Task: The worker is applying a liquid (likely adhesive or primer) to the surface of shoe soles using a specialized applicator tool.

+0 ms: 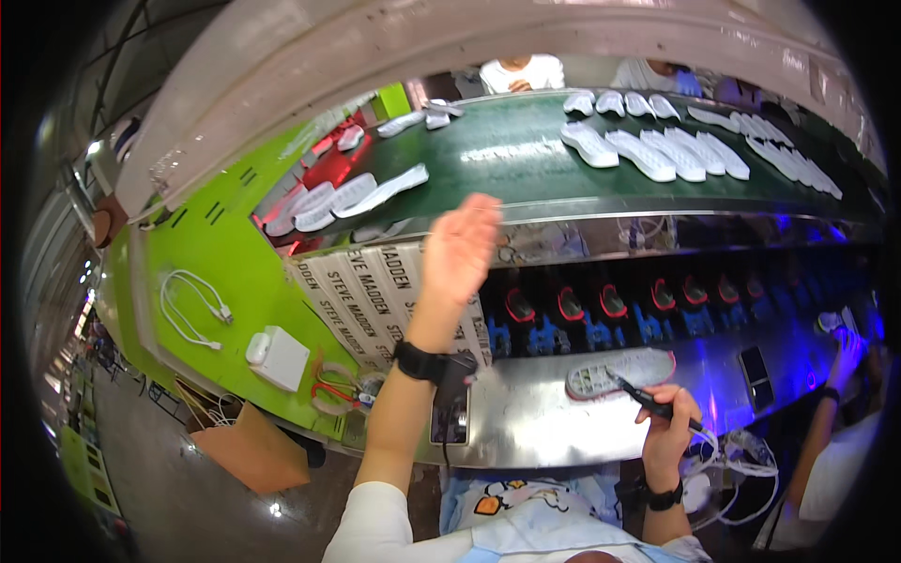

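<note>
One black pen-shaped tool (644, 400) is pinched in the right hand (668, 433), one sole (631, 366) just beyond; left hand (462, 246) unclenched, flat.

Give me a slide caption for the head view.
Right hand holds a black tool over a shoe sole; open left hand extends toward a dark green surface.
</note>
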Tool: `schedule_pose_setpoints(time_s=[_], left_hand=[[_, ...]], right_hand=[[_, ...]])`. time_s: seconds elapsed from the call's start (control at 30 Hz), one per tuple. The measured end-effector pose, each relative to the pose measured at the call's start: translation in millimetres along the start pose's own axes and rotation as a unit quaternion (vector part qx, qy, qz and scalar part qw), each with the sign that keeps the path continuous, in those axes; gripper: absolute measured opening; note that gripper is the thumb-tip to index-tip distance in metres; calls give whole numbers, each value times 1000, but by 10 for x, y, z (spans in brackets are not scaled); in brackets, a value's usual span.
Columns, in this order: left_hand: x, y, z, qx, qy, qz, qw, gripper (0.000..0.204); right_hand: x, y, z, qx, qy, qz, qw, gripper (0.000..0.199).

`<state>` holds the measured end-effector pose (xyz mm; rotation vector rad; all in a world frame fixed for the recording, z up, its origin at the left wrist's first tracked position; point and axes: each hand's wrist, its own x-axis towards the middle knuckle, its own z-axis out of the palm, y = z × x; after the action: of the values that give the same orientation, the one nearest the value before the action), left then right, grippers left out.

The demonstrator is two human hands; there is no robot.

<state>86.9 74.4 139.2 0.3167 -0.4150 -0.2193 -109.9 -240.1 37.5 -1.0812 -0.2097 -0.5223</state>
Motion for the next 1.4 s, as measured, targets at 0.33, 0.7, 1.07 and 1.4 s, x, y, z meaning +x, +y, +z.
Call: schedule_pose_setpoints(time_s=[0.33,0.7,1.07,1.4], left_hand=[[2122,-1071,381,953,-153,-11,263,36],[1720,-658,405,677,132,9,724,29],[-1586,-1335,-823,69,175,-206,960,55],[-2121,-1821,-1237,-72,283,-176,940,48]], right_hand=[[-25,5,6,-68,72,15,995,16],[-50,-20,-211,-92,87,114,985,20],[-347,94,160,-99,-187,263,941,21],[-447,626,367,-204,-293,117,927,21]])
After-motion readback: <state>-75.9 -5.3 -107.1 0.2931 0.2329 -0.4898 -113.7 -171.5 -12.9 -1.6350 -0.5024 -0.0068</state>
